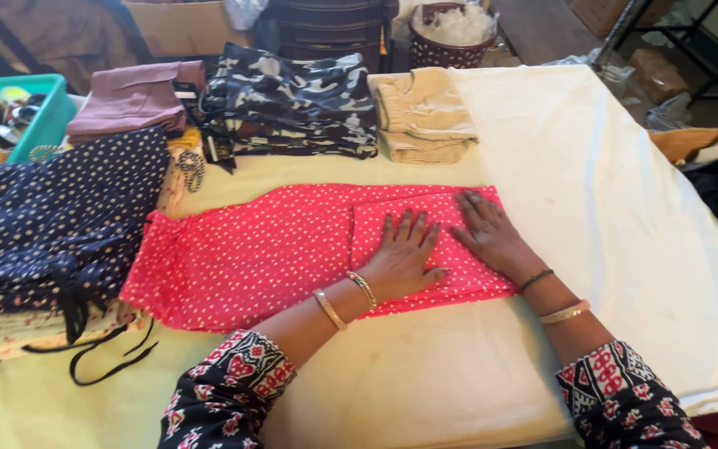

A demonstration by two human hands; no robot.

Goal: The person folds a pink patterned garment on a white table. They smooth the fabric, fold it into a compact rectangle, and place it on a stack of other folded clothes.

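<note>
Big pale bench (608, 191) fills the view, covered in a cream cloth, and there's a long pink dotted garment (259, 249) lying flat across its middle, one end folded back over itself at 3 o'clock. Both hands are down on that fold. Left hand (405, 254) is flat, fingers spread wide, palm pressing the pink cloth. Right hand (488, 233) is just beside it at 3 o'clock, also flat, fingers loosely apart, pressing the same fold. Neither grips anything. Two gold bangles on the left wrist; one gold bangle and one dark band on the right. Both sleeves are black with a red and white print.

Around it: at 9 o'clock, a heap of navy dotted garments (60, 224), black drawstrings trailing off it. At 12 o'clock, three folded stacks in a row: mauve stack (130, 100), camouflage stack (292, 104), tan stack (421, 116). Far at 10 o'clock, a teal tray (51, 108) of small shiny pieces. Behind the bench at 12 o'clock, a dotted basket (450, 41) with white stuff in it, and one cardboard box (184, 25).
</note>
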